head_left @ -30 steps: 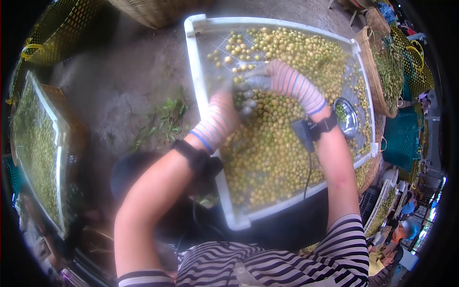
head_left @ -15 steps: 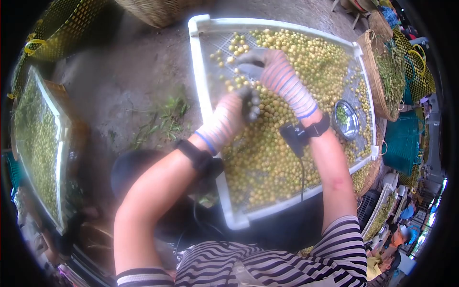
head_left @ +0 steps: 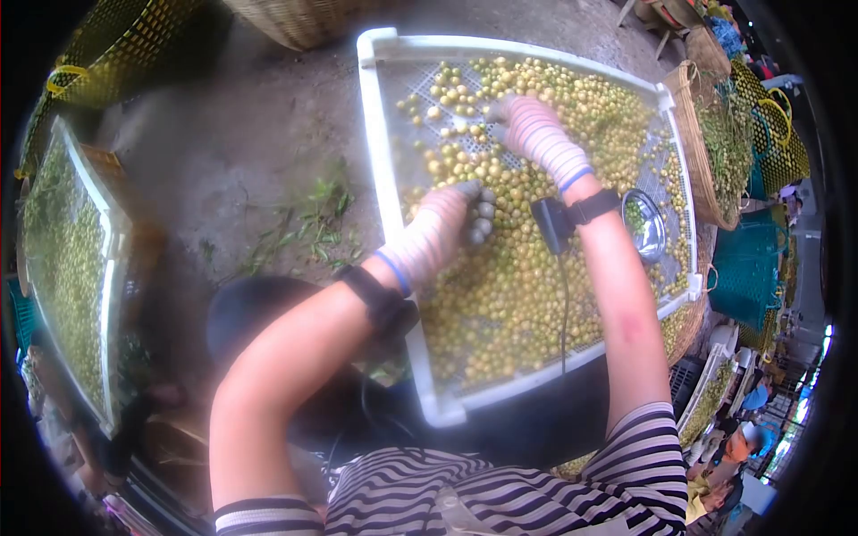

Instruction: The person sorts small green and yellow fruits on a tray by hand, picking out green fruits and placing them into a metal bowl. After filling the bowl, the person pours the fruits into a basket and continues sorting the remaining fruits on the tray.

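Observation:
Many small round yellow-green fruits (head_left: pixel 509 295) lie spread over a white-framed mesh tray (head_left: pixel 384 170). My left hand (head_left: pixel 454 221), in a striped glove with grey fingertips, is over the left part of the fruits, its fingers curled; whether anything is inside them is hidden. Farther up the tray, my right hand (head_left: pixel 529 129) reaches down among the fruits in a matching glove. Its fingertips are partly hidden behind the hand and I cannot make out what they hold. A round metal bowl (head_left: pixel 654 234) with small green pieces rests on the fruits to the right of my right wrist.
Another white-framed tray of fruits (head_left: pixel 112 241) stands at the left. Wicker baskets (head_left: pixel 693 134) and a teal basket (head_left: pixel 746 268) line the right side. Green leaves (head_left: pixel 313 210) lie on the floor. People are at the lower right, one in orange (head_left: pixel 738 445).
My right hand has shifted slightly right, its fingers now drawn in and less visible. My left hand has moved a little lower and to the right.

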The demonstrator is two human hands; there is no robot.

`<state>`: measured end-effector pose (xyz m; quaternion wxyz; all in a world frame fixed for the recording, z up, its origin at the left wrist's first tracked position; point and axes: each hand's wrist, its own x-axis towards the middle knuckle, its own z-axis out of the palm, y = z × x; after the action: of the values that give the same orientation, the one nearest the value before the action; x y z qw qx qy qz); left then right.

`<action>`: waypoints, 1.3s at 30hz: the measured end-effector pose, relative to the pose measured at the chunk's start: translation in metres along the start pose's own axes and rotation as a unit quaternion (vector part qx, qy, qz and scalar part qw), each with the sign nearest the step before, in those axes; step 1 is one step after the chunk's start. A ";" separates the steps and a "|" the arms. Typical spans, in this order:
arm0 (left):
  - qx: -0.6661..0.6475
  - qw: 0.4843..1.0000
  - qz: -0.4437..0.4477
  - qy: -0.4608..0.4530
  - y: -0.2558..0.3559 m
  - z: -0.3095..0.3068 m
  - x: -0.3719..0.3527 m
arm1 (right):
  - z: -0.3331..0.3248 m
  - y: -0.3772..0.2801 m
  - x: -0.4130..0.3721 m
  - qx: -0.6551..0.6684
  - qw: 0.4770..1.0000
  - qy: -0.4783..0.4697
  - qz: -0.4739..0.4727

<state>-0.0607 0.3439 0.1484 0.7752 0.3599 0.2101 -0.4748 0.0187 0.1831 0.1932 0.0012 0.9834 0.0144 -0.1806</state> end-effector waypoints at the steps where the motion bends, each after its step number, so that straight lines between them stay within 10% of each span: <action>1: 0.008 1.000 0.009 -0.003 0.000 0.000 0.001 | 0.005 0.001 0.001 0.001 1.000 0.000 0.002; 4: 0.006 1.000 0.002 0.002 0.003 0.001 0.001 | 0.033 0.006 0.009 -0.015 0.982 0.157 -0.101; 13: 0.030 0.997 0.055 0.034 0.010 -0.001 0.001 | 0.019 0.001 -0.011 0.057 0.998 0.026 -0.014; 25: 0.120 0.984 0.125 -0.028 0.004 0.000 -0.005 | 0.023 0.000 -0.084 0.328 0.903 0.177 -0.212; 27: 0.195 0.974 0.093 -0.066 0.005 -0.001 -0.006 | 0.016 0.002 -0.095 0.471 0.855 0.073 -0.204; 29: 0.177 0.979 0.068 -0.080 0.003 0.001 -0.008 | 0.005 0.007 -0.104 0.357 0.927 -0.005 -0.115; 37: 0.206 0.973 0.002 -0.107 0.008 0.001 -0.009 | 0.012 0.029 -0.083 0.408 0.890 -0.069 -0.192; 39: 0.131 0.983 -0.003 -0.128 0.011 0.001 -0.008 | 0.017 0.046 -0.048 0.348 0.938 0.000 0.000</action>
<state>-0.0547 0.3512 0.1583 0.7402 0.3940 0.0459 -0.5430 -0.0312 0.1353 0.1939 -0.3410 0.9225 -0.0491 -0.1741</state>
